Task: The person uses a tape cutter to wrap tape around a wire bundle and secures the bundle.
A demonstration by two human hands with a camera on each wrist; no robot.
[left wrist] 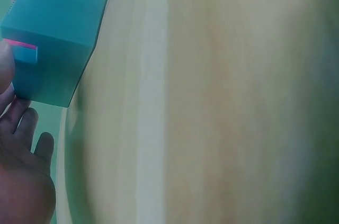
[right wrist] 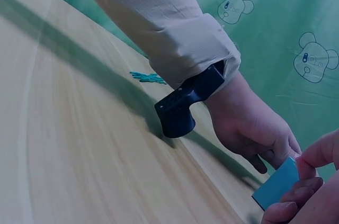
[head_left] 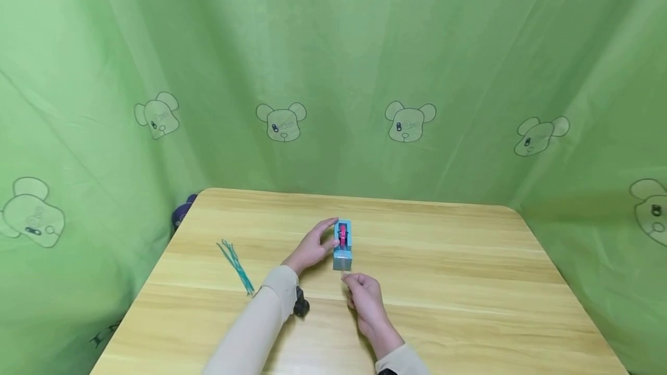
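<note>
Green curtain (head_left: 333, 45), faint unreadable lettering (right wrist: 317, 61), hands (head_left: 312, 246) at tape dispenser (head_left: 344, 255)

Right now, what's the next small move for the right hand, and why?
Probably a short downward tug with the right hand to tear the clear tape: its fingers pinch the strip's end just off the blue tape dispenser, and the left hand holds that dispenser, so it should stay put.

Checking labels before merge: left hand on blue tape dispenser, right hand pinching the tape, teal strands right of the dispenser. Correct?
One error: the teal strands lie left of the blue tape dispenser, per the head view. The rest stands.
</note>
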